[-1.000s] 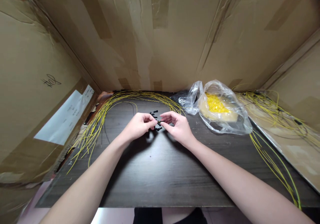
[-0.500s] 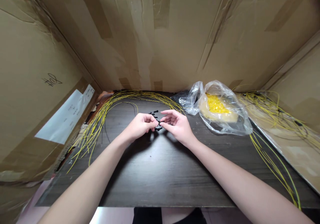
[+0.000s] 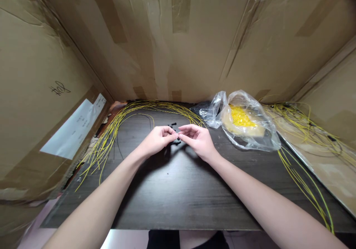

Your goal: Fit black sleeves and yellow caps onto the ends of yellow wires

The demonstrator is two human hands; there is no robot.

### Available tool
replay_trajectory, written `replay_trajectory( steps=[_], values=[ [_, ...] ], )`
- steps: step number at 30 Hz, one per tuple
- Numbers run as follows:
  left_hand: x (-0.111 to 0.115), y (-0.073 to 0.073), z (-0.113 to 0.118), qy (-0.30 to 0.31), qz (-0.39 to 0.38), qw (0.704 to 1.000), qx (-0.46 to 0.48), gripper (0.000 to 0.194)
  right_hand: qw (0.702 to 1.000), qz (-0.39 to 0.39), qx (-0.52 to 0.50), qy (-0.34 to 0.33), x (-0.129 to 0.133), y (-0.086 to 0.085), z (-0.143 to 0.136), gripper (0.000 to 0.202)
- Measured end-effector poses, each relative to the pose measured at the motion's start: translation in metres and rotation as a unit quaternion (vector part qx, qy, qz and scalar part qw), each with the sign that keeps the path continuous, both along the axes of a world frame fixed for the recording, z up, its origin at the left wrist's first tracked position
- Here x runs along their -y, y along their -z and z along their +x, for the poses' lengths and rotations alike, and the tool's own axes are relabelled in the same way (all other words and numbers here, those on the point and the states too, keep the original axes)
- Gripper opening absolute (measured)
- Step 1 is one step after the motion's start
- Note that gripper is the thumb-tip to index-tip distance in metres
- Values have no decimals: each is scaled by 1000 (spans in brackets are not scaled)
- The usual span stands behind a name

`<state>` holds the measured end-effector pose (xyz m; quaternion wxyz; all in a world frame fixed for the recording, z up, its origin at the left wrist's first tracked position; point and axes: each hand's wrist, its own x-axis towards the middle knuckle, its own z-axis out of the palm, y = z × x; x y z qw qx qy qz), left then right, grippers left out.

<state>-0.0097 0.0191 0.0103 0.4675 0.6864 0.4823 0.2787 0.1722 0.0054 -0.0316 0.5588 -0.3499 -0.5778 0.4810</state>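
My left hand and my right hand meet fingertip to fingertip over the middle of the table. The left thumb and forefinger are pinched together, and the right thumb and fingers curve in against them. A tiny black piece sits between the fingertips, mostly hidden, so its exact kind does not show. Beneath and just beyond the hands lie several small black tube-like parts, partly covered by the fingers.
A bundle of thin yellow wires arcs along the back and left. A clear bag of yellow pieces lies right of a bag of dark pieces. More yellow wires lie on cardboard at right. Cardboard walls enclose the dark table.
My fingertips have drawn closer together, covering more of the small black piece. The right forefinger has lowered slightly. The wires and bags stay where they were.
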Motion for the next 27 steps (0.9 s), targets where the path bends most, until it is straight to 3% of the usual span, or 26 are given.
replay_trajectory(
  steps=[12, 21, 27],
  values=[
    [-4, 4, -4, -11, 9, 1000, -18, 29, 1000, -9, 2, 7, -3, 2, 3, 29],
    [-3, 1, -4, -15, 28, 998, -48, 26, 982, -111, -104, -117, -3, 3, 6, 44],
    [-1, 0, -3, -19, 56, 995, -80, 25, 992, -73, -28, -104, -3, 5, 5, 41]
  ],
)
